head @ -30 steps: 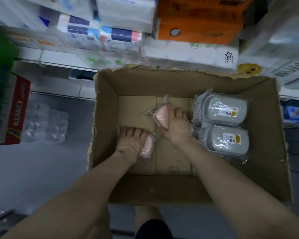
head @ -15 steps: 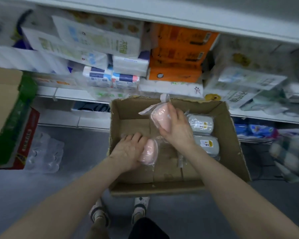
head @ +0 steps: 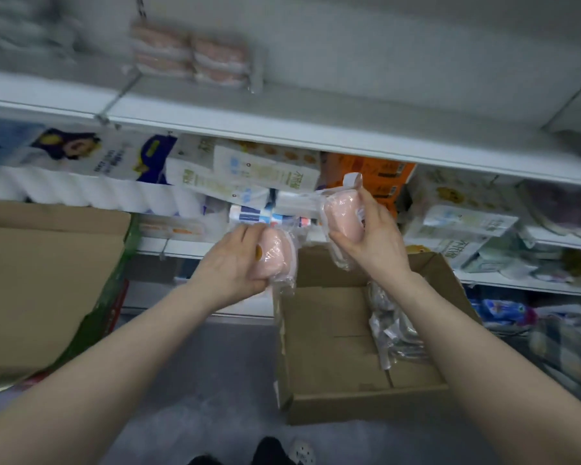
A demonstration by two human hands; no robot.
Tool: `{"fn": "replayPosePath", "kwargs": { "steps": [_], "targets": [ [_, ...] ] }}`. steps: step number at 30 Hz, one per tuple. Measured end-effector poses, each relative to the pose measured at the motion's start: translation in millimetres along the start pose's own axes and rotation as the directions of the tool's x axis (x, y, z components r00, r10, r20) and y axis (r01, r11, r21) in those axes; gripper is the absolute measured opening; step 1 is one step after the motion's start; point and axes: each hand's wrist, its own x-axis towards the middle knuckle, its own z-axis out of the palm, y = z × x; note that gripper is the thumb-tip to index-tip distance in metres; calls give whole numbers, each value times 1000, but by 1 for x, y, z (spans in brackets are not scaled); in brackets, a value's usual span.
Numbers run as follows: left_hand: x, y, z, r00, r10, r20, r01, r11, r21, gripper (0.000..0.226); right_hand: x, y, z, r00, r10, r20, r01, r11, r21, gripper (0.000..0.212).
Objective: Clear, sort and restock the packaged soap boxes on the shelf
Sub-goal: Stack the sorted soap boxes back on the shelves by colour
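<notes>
the restock step is in hand: the left hand (head: 232, 263) curls round 1 pink oval soap box in clear plastic wrap (head: 277, 258), and the right hand (head: 374, 239) grips a 2nd pink wrapped soap box (head: 344, 218). both are held up clear of the open brown cardboard carton (head: 319, 333). next, probably, each needs raising to the white upper shelf (head: 282, 109), beside the blurred pink stack (head: 188, 55).
</notes>
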Motion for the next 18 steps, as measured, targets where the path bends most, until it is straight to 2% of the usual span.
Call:
{"fn": "replayPosePath", "kwargs": {
  "steps": [8,12,18],
  "targets": [
    [-18,-89,-85,983,-72,-171,89,992,92,81,37,-99,15,997,-75,-16,76,995,60,93],
    [-16,-125,-115,977,-97,-190,125,982,141,84,64,-136,25,991,-133,-33,133,991,12,83],
    [5,-162,-144,967,-129,-218,168,970,175,86,120,-177,36,989,-131,-64,132,991,3,72]
  ]
}}
